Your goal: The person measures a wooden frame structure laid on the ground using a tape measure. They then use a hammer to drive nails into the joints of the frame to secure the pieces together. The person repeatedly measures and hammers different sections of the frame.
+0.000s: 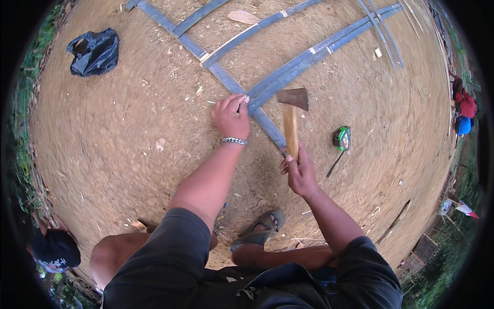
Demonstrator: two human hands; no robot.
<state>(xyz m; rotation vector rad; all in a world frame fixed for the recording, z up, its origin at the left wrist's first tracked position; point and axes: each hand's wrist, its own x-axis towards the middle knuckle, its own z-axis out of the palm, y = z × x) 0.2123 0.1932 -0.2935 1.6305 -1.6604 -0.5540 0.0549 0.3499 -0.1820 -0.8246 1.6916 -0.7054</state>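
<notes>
My right hand point(300, 174) is wrapped round the wooden handle of a hatchet point(291, 123). Its dark metal head is raised just right of a joint between blue-grey slats. At that joint my left hand point(231, 114) presses its thumb and fingertips together against the wood; whatever they pinch is too small to name. One long slat point(225, 77) runs diagonally beneath both hands. A pair of side-by-side slats point(288, 77) meets it at my left fingertips and stretches to the far right.
A green and black tape measure point(341, 139) lies right of the hatchet. A black plastic bag point(94, 52) rests at the far left. More slats point(257, 30) lie across the frame's far side. My sandalled foot point(259, 229) is close by. Other people point(55, 250) are at both edges.
</notes>
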